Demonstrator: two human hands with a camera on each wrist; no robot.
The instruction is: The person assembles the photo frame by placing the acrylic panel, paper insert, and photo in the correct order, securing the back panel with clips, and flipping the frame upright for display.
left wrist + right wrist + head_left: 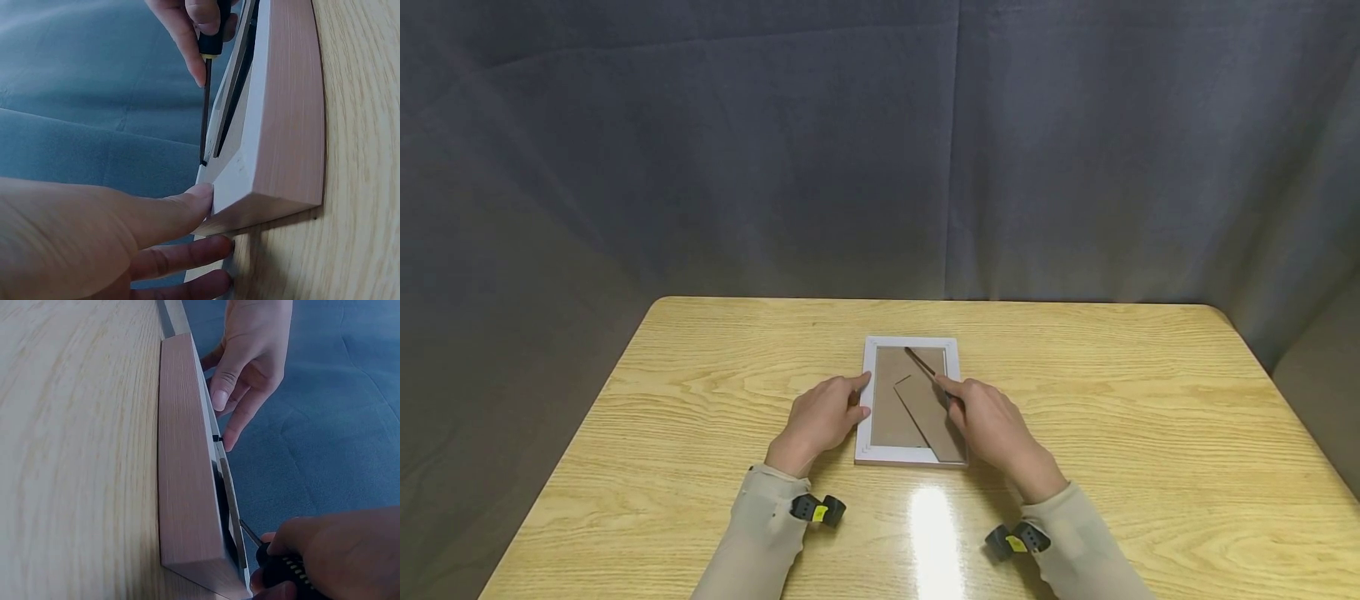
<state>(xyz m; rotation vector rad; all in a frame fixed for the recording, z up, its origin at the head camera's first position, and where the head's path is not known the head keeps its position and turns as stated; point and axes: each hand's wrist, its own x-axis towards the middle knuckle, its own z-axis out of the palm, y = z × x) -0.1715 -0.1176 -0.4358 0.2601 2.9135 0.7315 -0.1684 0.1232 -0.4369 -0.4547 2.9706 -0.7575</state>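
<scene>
A white picture frame (863, 429) lies back side up on the table, its brown backing board (891, 358) showing. A tapered brown stand flap (928, 417) lies slanted over the board, its wide end over the lower right border. My right hand (996, 423) grips a screwdriver (205, 103) by its black handle; the thin dark shaft slants up and left over the board, the tip near the far border. My left hand (822, 417) presses the frame's left border with thumb and index finger fairly straight. In the right wrist view, a small dark tab (217, 438) shows by the left index finger.
The wooden table (700, 375) spreads out around the frame, with a bright light reflection near its front. A dark grey curtain (805, 167) hangs behind and to the sides. Each sleeve carries a black strap-on wrist camera (820, 510).
</scene>
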